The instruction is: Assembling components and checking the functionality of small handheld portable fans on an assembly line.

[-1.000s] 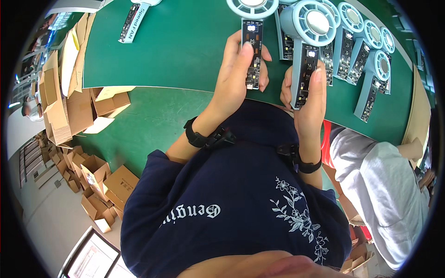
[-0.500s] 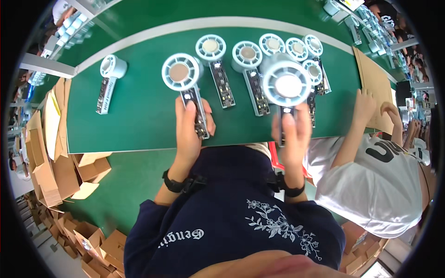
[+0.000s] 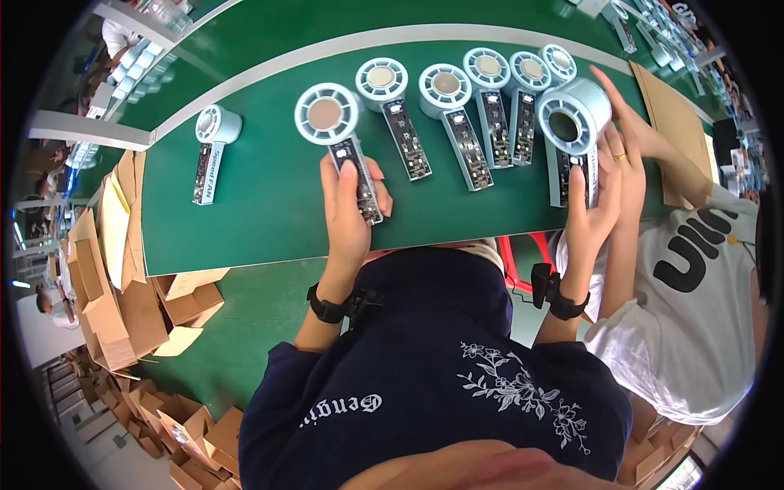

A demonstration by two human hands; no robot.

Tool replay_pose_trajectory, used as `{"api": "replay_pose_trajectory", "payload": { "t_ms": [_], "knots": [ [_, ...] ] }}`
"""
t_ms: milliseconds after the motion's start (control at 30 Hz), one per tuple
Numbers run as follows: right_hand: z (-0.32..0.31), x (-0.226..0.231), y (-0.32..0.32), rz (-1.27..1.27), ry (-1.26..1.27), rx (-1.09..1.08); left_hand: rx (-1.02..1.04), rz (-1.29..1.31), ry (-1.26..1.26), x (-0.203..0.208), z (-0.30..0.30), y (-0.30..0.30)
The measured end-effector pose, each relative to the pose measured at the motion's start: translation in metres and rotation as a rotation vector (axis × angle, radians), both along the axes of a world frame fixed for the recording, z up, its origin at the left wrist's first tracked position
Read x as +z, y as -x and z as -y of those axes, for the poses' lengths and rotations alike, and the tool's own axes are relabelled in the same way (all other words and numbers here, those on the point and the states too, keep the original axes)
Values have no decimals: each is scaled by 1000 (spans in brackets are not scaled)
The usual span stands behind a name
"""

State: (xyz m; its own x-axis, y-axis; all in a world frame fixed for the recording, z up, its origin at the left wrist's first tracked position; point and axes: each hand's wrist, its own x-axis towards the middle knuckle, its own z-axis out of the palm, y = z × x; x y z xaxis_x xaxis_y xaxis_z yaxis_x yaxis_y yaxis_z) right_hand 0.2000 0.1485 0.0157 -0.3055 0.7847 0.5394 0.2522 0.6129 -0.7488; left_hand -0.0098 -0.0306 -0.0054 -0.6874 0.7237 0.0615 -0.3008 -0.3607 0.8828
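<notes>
My left hand is closed around the handle of a pale blue handheld fan, its thumb lying on the exposed circuit board. The round head of this fan points up over the table. At the right, my right hand grips the handle of another pale blue fan, whose head is turned sideways. A co-worker's hand, with a ring, is right beside that fan and partly behind my fingers. Between my hands lie several more such fans, their boards bare and facing up.
One fan lies apart at the left of the green table. A flat cardboard sheet is at the right, near the co-worker in a white shirt. Open cardboard boxes stand at the left, and a pale rail borders the far side.
My right hand has carried its fan to the right, toward the co-worker, and the fan's head has turned. The co-worker's hand has come to it. My left hand still holds its fan.
</notes>
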Motion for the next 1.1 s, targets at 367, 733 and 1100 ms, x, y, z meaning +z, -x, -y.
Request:
{"api": "replay_pose_trajectory", "payload": {
  "t_ms": [367, 733, 1100],
  "knots": [
    [9, 8, -1, -208, 270, 128, 19, 14, 10, 6, 2, -1],
    [25, 19, -5, -305, 475, 205, 66, 88, 94, 12, -4, 4],
    [7, 4, -11, -352, 896, 159, -26, 192, 217, 14, -16, 16]
  ]
}}
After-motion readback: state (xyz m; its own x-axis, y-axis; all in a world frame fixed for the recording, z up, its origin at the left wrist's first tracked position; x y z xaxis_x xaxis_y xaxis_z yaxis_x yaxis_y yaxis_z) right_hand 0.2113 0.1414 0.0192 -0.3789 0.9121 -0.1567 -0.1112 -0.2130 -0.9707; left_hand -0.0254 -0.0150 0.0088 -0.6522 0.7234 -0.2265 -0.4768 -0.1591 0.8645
